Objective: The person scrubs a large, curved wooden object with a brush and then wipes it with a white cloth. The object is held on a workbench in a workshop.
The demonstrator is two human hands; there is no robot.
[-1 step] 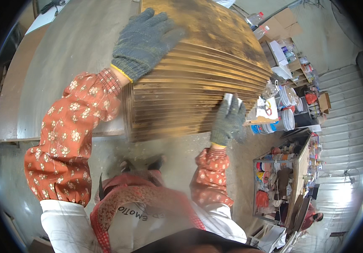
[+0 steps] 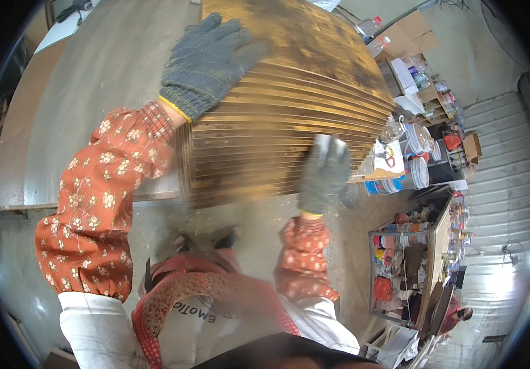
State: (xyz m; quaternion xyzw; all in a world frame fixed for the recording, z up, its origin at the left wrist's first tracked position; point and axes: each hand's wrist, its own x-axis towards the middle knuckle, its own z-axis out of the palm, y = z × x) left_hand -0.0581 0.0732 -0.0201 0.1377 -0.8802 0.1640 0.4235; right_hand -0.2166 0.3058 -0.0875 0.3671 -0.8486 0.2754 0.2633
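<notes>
The left hand spreads at 11 o'clock on stacked boards, the right hand at 3 pinches a white piece, dark-patched edges seemingly part-done

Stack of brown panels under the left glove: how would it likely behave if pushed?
The stack of brown panels would probably feel heavy, with so many layers together. The panels look stiff, their edges running evenly. Tipping seems unlikely, given how broadly it spreads.
</notes>
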